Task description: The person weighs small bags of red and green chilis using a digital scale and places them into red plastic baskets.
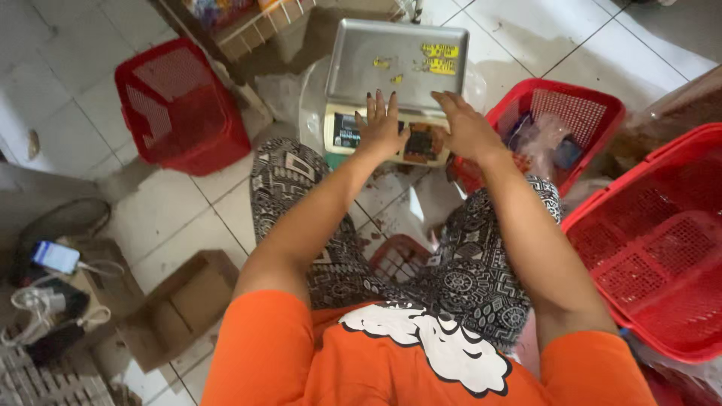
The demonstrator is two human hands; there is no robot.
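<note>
**Two hands on the front of a kitchen scale**

A scale [391, 83] with a flat metal tray stands on the tiled floor [68, 68] in front of the seated person. On the far right part of the tray there are yellow stickers [439, 59], rectangular in shape, and some small yellow bits [385, 66] lie near the middle. The front panel of the scale is cream coloured, with a dark display window at its left end and an orange keypad [423, 143] at its right part.

The left hand [381, 126] lies flat with the fingers straight and a little spread, pointing away from the body; it rests on the front edge of the scale, between the display and the keypad, and it grasps nothing. The right hand [465, 124] is also open and flat, palm down, at the right end of the panel (its fingertips reach the edge of the tray), and it holds nothing. Both arms are stretched forward over the knees.

A red basket [177, 105] stands to the left. Another red basket [583, 113] at the right holds clear plastic bags [545, 139]. A large red basket [662, 248] is near the right arm. A brown cardboard box [184, 304] lies at the lower left.
</note>
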